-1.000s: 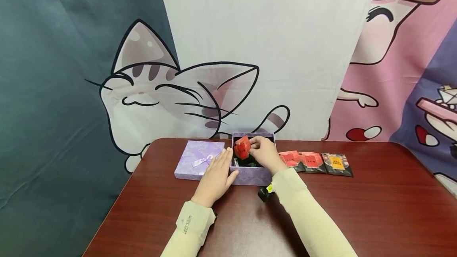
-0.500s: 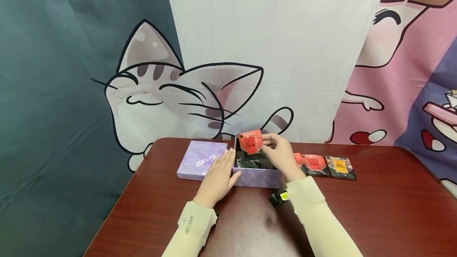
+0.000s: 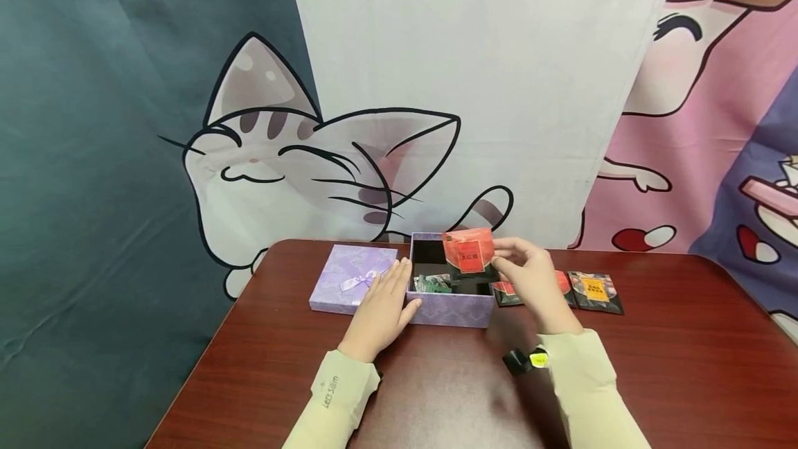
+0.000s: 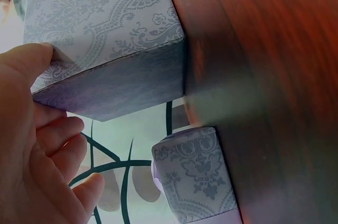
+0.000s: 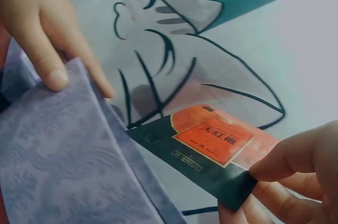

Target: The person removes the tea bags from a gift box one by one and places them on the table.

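An uncovered purple patterned box (image 3: 450, 312) sits on the table, with green packets (image 3: 432, 284) lying inside. My left hand (image 3: 379, 312) rests at its left front corner, fingers mostly straight; in the left wrist view the thumb lies on one wall and the index finger along the adjoining side. Above the box's right part, my right hand (image 3: 531, 279) pinches a red and black tea packet (image 3: 469, 255) by its edge between thumb and fingers. The right wrist view shows the packet (image 5: 214, 142) held label-out, beside the box wall (image 5: 68, 145).
The purple lid with a ribbon bow (image 3: 343, 279) lies left of the box. Right of the box are red-labelled packets (image 3: 506, 293), partly behind my right hand, and a yellow-labelled packet (image 3: 595, 291). A cartoon cloth (image 3: 486, 89) hangs behind the table (image 3: 436, 386).
My right hand has lifted the tea packet from inside the box and carried it rightward. The left hand has stayed at the box corner. The view shifted slightly early on.
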Tool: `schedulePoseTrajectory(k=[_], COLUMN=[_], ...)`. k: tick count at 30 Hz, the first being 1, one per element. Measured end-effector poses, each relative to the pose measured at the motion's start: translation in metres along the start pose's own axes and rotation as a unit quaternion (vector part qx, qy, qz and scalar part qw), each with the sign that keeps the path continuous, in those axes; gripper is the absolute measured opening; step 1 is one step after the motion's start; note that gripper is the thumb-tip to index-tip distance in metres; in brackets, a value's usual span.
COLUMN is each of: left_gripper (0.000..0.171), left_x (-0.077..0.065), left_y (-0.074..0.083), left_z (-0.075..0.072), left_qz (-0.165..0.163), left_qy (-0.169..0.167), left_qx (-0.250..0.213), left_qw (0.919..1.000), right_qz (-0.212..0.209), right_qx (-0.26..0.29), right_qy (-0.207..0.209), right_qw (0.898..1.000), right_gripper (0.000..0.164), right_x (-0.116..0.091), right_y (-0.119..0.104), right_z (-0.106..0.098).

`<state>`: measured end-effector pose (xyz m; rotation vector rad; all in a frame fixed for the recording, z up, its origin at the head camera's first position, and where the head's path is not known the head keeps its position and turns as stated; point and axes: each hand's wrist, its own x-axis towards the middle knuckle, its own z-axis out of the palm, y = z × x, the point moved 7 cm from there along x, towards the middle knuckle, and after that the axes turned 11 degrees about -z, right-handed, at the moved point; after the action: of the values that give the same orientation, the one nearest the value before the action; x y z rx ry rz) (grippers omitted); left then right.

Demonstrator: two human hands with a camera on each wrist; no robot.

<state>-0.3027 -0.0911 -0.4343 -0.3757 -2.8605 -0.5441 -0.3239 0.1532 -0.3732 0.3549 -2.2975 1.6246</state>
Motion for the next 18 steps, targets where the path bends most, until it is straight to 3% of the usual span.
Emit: schedulePoseTrajectory(k=[7, 13, 18], left_gripper=[0.068, 0.068, 0.068], left_x=[0.000, 0.000, 0.000], left_y=[0.000, 0.001, 0.001], left_z=[0.001, 0.001, 0.000], left_qz=[0.003, 0.005, 0.004], left_qy=[0.003, 0.003, 0.005], left_qx=[0.000, -0.004, -0.003], left_qw=[1.0000, 1.0000, 1.0000], right_qz=[0.030, 0.059, 0.068], right_qx=[0.009, 0.065, 0.084], right_qy=[-0.020, -0.056, -0.084], right_qw=[0.999, 0.995, 0.991], right_gripper=[0.037, 0.043, 0.038], right_x=[-0.007, -0.013, -0.016], right_y=[0.008, 0.020, 0.024], right_z=[-0.026, -0.041, -0.054])
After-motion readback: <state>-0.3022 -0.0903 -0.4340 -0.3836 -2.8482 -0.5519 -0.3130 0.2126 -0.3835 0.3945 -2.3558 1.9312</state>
